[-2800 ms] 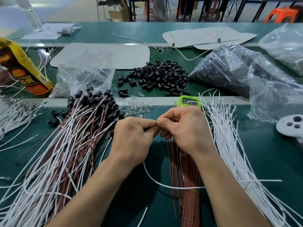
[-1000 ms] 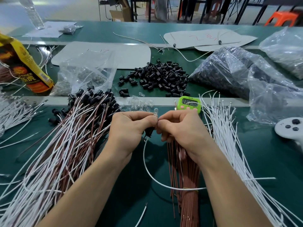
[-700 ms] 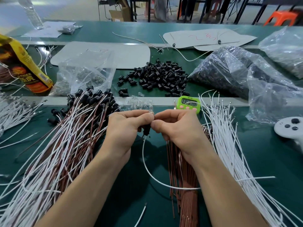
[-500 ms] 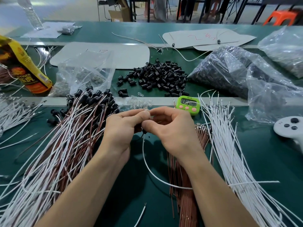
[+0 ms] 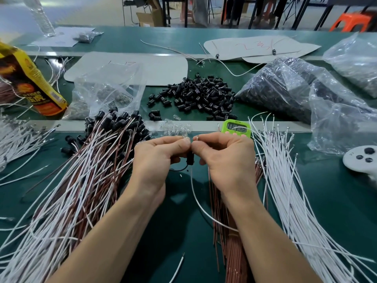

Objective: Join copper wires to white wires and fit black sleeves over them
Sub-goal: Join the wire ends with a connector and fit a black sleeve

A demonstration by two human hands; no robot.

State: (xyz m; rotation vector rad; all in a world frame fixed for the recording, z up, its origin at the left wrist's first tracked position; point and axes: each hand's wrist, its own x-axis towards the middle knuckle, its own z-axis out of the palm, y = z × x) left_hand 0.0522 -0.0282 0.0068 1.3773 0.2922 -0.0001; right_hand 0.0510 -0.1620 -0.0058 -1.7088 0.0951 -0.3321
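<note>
Above the table (image 5: 179, 231), left hand (image 5: 155, 160) and right hand (image 5: 226, 160) pinch 1 black sleeve (image 5: 190, 158) together.

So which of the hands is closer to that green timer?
Right. The right hand sits just in front of the green timer; the left hand is farther to its left.

Green workbench (image 5: 336, 211) in front — beyond it pale floor (image 5: 91, 11), dark table legs (image 5: 253, 13), an orange stool (image 5: 350, 22).

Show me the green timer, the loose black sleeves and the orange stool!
Green plastic timer (image 5: 236, 127): head view, screen.
Pile of black plastic sleeves (image 5: 200, 94): head view, middle.
Orange plastic stool (image 5: 354, 17): head view, seat.
</note>
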